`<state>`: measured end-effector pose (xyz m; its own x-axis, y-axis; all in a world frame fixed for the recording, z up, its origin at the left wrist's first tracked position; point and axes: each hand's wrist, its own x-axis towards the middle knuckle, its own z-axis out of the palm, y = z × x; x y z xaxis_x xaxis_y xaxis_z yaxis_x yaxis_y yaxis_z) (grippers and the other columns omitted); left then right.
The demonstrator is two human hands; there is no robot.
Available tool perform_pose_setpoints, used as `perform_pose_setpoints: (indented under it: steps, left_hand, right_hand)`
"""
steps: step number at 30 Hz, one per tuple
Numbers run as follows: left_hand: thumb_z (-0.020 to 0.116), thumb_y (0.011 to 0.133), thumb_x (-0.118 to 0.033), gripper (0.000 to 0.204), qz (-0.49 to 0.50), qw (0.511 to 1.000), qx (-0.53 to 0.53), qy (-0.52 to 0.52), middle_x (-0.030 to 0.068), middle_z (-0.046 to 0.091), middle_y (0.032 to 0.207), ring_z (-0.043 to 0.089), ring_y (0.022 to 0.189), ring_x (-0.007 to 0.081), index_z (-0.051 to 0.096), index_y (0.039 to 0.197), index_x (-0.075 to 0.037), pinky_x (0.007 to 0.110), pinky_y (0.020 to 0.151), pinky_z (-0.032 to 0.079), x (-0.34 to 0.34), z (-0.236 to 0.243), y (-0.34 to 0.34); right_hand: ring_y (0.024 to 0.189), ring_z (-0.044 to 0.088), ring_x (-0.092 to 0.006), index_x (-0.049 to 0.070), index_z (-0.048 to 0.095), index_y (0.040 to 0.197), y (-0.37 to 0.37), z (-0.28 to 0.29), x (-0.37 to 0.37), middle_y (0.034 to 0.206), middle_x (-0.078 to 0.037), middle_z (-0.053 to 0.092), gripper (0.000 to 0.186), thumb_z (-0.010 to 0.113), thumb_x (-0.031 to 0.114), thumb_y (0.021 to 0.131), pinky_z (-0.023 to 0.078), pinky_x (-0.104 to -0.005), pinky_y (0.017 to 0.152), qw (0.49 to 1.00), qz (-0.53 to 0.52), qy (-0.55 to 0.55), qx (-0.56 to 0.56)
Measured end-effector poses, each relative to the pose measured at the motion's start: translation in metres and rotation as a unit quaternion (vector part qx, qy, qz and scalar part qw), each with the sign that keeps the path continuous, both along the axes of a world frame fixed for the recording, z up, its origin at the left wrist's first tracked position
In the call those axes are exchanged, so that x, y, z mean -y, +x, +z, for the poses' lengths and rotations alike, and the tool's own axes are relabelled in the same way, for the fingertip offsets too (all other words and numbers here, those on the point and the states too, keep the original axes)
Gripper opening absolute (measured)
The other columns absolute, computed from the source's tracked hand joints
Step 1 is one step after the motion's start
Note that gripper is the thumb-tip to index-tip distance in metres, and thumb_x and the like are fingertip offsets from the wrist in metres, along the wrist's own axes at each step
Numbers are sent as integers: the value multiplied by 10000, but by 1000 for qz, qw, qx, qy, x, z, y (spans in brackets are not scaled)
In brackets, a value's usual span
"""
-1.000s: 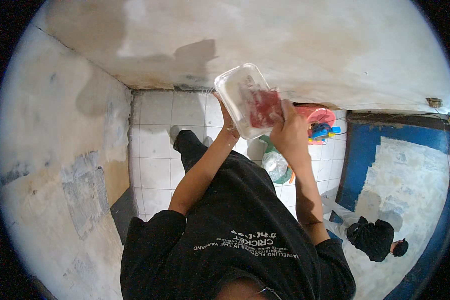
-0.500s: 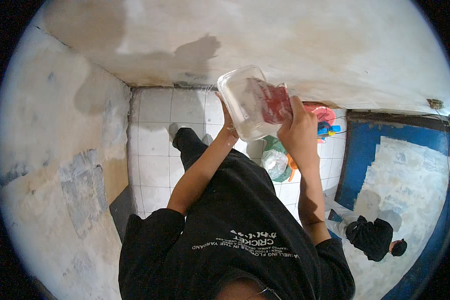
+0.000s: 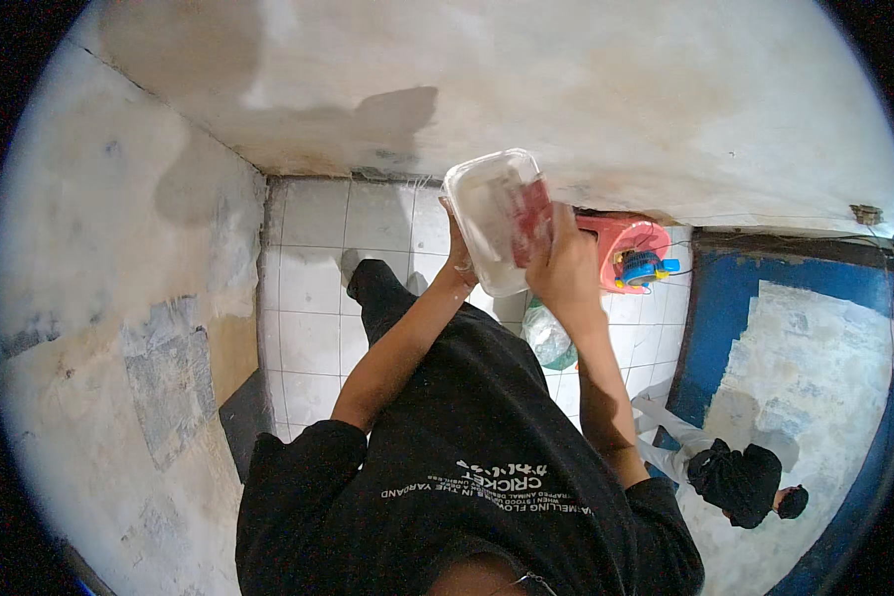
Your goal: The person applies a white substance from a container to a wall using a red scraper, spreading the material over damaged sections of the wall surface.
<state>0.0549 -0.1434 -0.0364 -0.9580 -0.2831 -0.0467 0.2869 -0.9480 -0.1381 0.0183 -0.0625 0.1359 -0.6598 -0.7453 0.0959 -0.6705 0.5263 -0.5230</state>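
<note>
A clear plastic tub (image 3: 482, 214) with whitish paste smeared inside is held tilted in front of me, near the wall. My left hand (image 3: 457, 253) grips it by its left side, the fingers mostly hidden behind it. In my right hand (image 3: 568, 273) is a flat red putty spreader (image 3: 532, 223), streaked with white. Its blade is over the tub's right part and blurred by motion; whether it touches the inside I cannot tell.
Patchy plastered walls rise ahead (image 3: 616, 99) and at left (image 3: 89, 298). A pink plastic stool (image 3: 631, 238) bearing a blue-and-yellow tool (image 3: 646, 268) stands right of my hands. Below lies a green-and-white plastic bag (image 3: 546, 336). Another person (image 3: 735, 477) is at far right, by a blue-and-white wall.
My right hand has swung left and slightly down, carrying the spreader further over the tub. The tub has shifted a little right and down. My forearm now hides an orange object by the bag.
</note>
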Motion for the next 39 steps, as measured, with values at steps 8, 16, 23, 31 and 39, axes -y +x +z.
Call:
perform_pose_setpoints:
  steps: [8, 16, 23, 31, 39]
  left_hand:
    - [346, 796, -783, 905, 1, 1000, -3, 14, 122, 456, 1367, 476, 1220, 301, 360, 1402, -111, 467, 1042, 396, 3, 2, 4]
    - [339, 792, -791, 911, -11, 998, -44, 33, 132, 482, 1343, 497, 1201, 297, 384, 1386, -102, 463, 1027, 417, 4, -5, 5]
    - [327, 803, -783, 885, 13, 999, 41, 24, 116, 529, 1291, 545, 1142, 281, 418, 1362, -103, 436, 997, 450, 2, 15, 5]
    - [362, 803, -775, 859, 0, 998, 24, 55, 119, 535, 1286, 559, 1117, 288, 445, 1335, -106, 432, 977, 464, 0, -4, 1]
    - [358, 810, -771, 843, 10, 999, -8, 45, 111, 559, 1251, 561, 1116, 268, 464, 1325, -112, 431, 973, 468, 1, 2, 1]
  right_hand:
    - [666, 580, -478, -56, 512, 992, -3, 0, 3, 715, -287, 581, 222, 498, -25, 773, 457, -506, 591, 999, -20, -33, 26]
    - [657, 579, -470, -47, 514, 950, 2, -20, 1, 708, -274, 587, 163, 531, 3, 796, 462, -486, 580, 997, 19, -52, 55]
    - [658, 578, -472, -48, 518, 940, -6, -17, 7, 718, -277, 590, 161, 523, 6, 789, 463, -494, 589, 996, 51, -71, 29]
    - [652, 585, -464, -67, 528, 923, -3, -20, 10, 682, -275, 581, 148, 535, 8, 795, 464, -465, 585, 994, 29, -64, 85]
    - [659, 576, -477, -56, 526, 980, -9, -26, 9, 711, -291, 585, 206, 555, 21, 791, 461, -469, 567, 993, 55, -75, 69]
